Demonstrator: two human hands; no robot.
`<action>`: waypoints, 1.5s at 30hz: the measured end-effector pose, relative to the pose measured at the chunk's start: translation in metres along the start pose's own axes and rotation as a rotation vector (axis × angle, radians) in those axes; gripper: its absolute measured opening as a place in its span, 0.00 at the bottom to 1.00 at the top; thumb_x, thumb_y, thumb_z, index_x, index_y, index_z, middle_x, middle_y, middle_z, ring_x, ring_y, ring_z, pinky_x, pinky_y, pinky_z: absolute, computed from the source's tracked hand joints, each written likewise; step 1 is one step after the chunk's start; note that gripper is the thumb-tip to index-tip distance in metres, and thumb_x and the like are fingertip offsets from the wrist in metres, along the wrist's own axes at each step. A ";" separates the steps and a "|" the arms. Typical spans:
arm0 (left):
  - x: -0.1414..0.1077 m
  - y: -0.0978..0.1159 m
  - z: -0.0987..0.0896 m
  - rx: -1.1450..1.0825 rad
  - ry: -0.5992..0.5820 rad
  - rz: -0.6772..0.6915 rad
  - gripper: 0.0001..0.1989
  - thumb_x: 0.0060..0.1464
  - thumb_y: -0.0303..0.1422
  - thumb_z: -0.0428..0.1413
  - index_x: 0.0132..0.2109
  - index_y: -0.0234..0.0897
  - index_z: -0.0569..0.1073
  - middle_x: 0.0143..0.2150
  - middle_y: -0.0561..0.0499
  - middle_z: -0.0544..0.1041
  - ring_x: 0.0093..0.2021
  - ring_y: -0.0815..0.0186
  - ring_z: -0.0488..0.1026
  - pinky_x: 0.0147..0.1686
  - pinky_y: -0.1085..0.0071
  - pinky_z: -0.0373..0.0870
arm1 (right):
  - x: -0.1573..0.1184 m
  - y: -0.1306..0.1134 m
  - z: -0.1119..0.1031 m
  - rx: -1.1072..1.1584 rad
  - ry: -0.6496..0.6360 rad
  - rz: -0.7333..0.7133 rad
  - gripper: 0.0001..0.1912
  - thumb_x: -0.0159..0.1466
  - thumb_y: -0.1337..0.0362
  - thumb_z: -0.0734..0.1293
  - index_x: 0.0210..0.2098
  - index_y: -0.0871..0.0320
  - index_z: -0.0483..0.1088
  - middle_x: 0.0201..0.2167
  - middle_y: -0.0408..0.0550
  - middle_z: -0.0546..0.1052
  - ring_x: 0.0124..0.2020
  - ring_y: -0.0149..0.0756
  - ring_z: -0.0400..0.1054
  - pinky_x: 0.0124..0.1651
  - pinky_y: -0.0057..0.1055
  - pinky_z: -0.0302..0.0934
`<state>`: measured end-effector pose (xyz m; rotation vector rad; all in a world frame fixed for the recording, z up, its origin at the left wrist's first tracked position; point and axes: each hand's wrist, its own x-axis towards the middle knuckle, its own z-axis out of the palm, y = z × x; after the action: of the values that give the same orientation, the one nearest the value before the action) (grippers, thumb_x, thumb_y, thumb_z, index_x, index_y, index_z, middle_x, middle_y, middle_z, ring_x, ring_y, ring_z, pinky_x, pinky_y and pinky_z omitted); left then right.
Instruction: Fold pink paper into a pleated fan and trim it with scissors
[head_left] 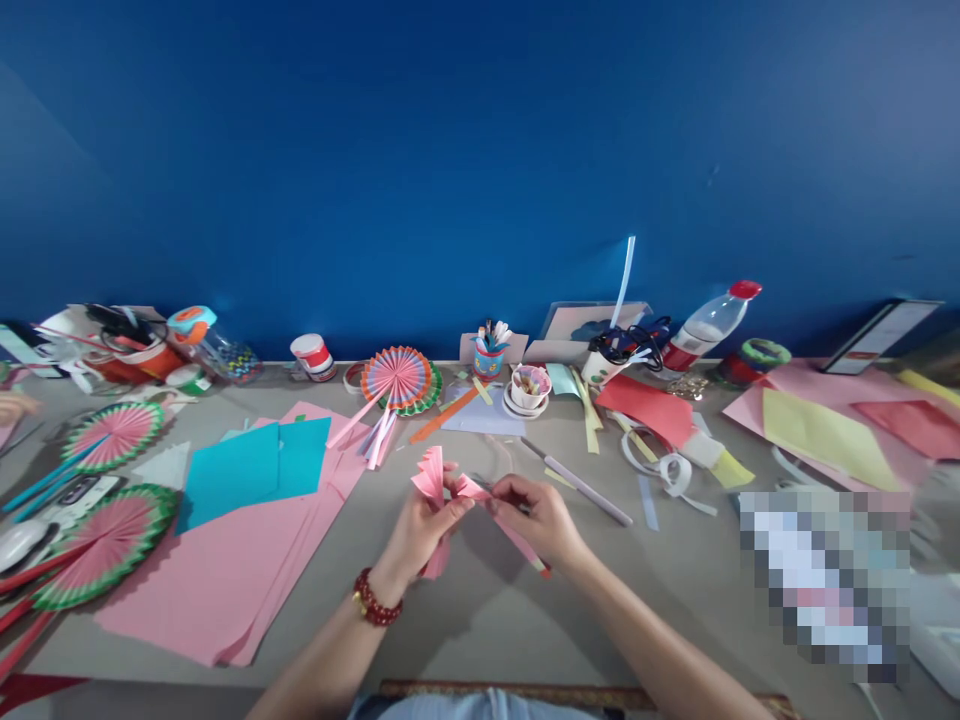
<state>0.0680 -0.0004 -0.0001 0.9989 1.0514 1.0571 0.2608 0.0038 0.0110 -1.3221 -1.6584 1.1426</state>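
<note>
Just above the table's middle, my left hand [424, 525] is closed around a pink pleated paper [429, 478], its folds fanning out above and below the fingers. My right hand [540, 515] pinches another part of pink folded paper [471, 488], close to the left thumb. From under the right hand a narrow pink strip [529, 550] slants down to an orange tip. Whether these pink parts are one piece is hidden by the fingers. A red beaded bracelet [377, 598] circles the left wrist. Beyond the right hand lies a long grey stick-like tool [574, 480].
Pink sheets [217, 590] with blue paper [259, 465] lie left. Finished round paper fans [397, 378] rest behind and at far left. Along the blue wall stand a pen cup [489, 362], a paper cup [530, 387] and a bottle [709, 325]. Another person's hand [16, 407] shows far left.
</note>
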 end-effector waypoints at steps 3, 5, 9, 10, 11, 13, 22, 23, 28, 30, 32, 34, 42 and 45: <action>0.001 0.006 -0.006 -0.081 -0.106 -0.070 0.26 0.49 0.44 0.65 0.50 0.35 0.69 0.31 0.56 0.70 0.19 0.79 0.53 0.21 0.76 0.53 | 0.001 0.007 0.000 0.091 -0.035 0.020 0.11 0.59 0.57 0.67 0.26 0.58 0.69 0.21 0.41 0.70 0.24 0.31 0.62 0.29 0.26 0.56; 0.002 0.011 -0.011 -0.184 -0.171 -0.107 0.21 0.52 0.43 0.61 0.48 0.35 0.70 0.29 0.56 0.70 0.18 0.79 0.52 0.22 0.76 0.53 | 0.003 0.011 -0.004 0.120 -0.012 0.018 0.13 0.59 0.55 0.67 0.26 0.58 0.68 0.21 0.41 0.69 0.24 0.30 0.61 0.28 0.27 0.55; -0.001 0.012 -0.013 -0.230 -0.238 -0.139 0.16 0.58 0.44 0.51 0.41 0.35 0.71 0.20 0.57 0.65 0.18 0.74 0.54 0.22 0.75 0.54 | 0.007 0.017 -0.010 0.146 0.125 0.017 0.18 0.62 0.49 0.66 0.30 0.58 0.68 0.23 0.41 0.68 0.24 0.31 0.61 0.28 0.28 0.55; -0.003 0.010 -0.011 -0.191 -0.252 -0.138 0.16 0.59 0.44 0.50 0.39 0.35 0.71 0.18 0.58 0.63 0.18 0.73 0.55 0.22 0.75 0.54 | 0.007 0.018 -0.010 0.146 0.155 0.013 0.19 0.63 0.47 0.65 0.31 0.58 0.69 0.23 0.42 0.68 0.24 0.32 0.61 0.28 0.28 0.56; -0.005 0.009 -0.008 -0.152 -0.260 -0.136 0.15 0.59 0.43 0.51 0.38 0.35 0.70 0.17 0.58 0.62 0.18 0.73 0.56 0.22 0.75 0.54 | 0.006 0.018 -0.009 0.146 0.176 0.008 0.20 0.62 0.46 0.66 0.31 0.58 0.69 0.23 0.42 0.69 0.25 0.32 0.61 0.28 0.28 0.56; -0.007 0.005 -0.002 -0.094 -0.254 -0.148 0.14 0.59 0.43 0.54 0.40 0.35 0.69 0.21 0.56 0.68 0.20 0.71 0.63 0.24 0.74 0.60 | 0.004 0.018 -0.005 0.148 0.192 0.000 0.20 0.62 0.47 0.66 0.32 0.58 0.69 0.24 0.43 0.69 0.25 0.32 0.61 0.28 0.28 0.57; -0.014 -0.005 0.010 0.280 0.013 -0.033 0.26 0.56 0.56 0.53 0.28 0.36 0.68 0.22 0.56 0.66 0.24 0.69 0.63 0.27 0.72 0.61 | -0.007 0.021 0.006 0.116 0.193 -0.001 0.11 0.63 0.58 0.66 0.28 0.57 0.66 0.21 0.39 0.67 0.21 0.29 0.59 0.26 0.25 0.54; -0.015 -0.006 0.013 0.237 -0.019 -0.048 0.26 0.57 0.56 0.52 0.29 0.36 0.68 0.21 0.56 0.65 0.22 0.70 0.61 0.25 0.72 0.60 | -0.008 0.021 0.007 0.099 0.196 -0.010 0.10 0.63 0.59 0.66 0.28 0.57 0.65 0.21 0.39 0.68 0.22 0.29 0.60 0.26 0.25 0.54; -0.020 -0.012 0.025 0.064 -0.119 -0.112 0.25 0.62 0.53 0.48 0.32 0.35 0.71 0.17 0.57 0.63 0.19 0.70 0.58 0.24 0.72 0.59 | -0.015 0.019 0.014 -0.052 0.209 -0.086 0.07 0.63 0.63 0.64 0.29 0.56 0.66 0.22 0.40 0.70 0.23 0.31 0.64 0.29 0.26 0.57; -0.021 -0.016 0.025 0.078 -0.045 -0.118 0.25 0.62 0.53 0.49 0.34 0.35 0.74 0.19 0.55 0.67 0.21 0.68 0.63 0.27 0.70 0.64 | -0.017 0.016 0.016 -0.117 0.214 -0.125 0.07 0.64 0.63 0.64 0.29 0.56 0.66 0.23 0.41 0.72 0.24 0.31 0.65 0.30 0.26 0.57; -0.022 -0.023 0.024 0.110 0.065 -0.110 0.23 0.60 0.52 0.51 0.38 0.35 0.76 0.24 0.52 0.74 0.27 0.63 0.71 0.32 0.67 0.70 | -0.020 0.014 0.018 -0.174 0.224 -0.169 0.06 0.64 0.65 0.63 0.29 0.55 0.66 0.22 0.41 0.72 0.24 0.31 0.66 0.31 0.26 0.57; -0.024 -0.032 0.022 0.135 0.154 -0.074 0.22 0.57 0.51 0.55 0.43 0.35 0.77 0.34 0.48 0.80 0.40 0.57 0.76 0.43 0.64 0.73 | -0.022 0.012 0.019 -0.227 0.243 -0.213 0.04 0.62 0.67 0.63 0.30 0.55 0.66 0.22 0.41 0.72 0.24 0.31 0.66 0.30 0.25 0.57; -0.027 -0.042 0.024 0.184 0.164 -0.039 0.22 0.57 0.49 0.55 0.48 0.37 0.78 0.52 0.46 0.80 0.57 0.54 0.73 0.61 0.60 0.67 | -0.024 0.007 0.022 -0.396 0.264 -0.430 0.05 0.59 0.71 0.61 0.32 0.55 0.66 0.25 0.42 0.72 0.23 0.32 0.66 0.28 0.26 0.57; -0.024 -0.036 0.027 0.172 0.131 -0.068 0.21 0.61 0.47 0.50 0.48 0.37 0.78 0.51 0.46 0.80 0.56 0.55 0.74 0.59 0.59 0.70 | -0.024 0.006 0.023 -0.446 0.255 -0.482 0.05 0.61 0.71 0.61 0.35 0.56 0.67 0.27 0.44 0.74 0.24 0.32 0.67 0.29 0.26 0.59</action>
<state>0.0968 -0.0342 -0.0248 1.0338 1.2921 0.9998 0.2473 -0.0240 -0.0030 -1.1663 -1.9553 0.3192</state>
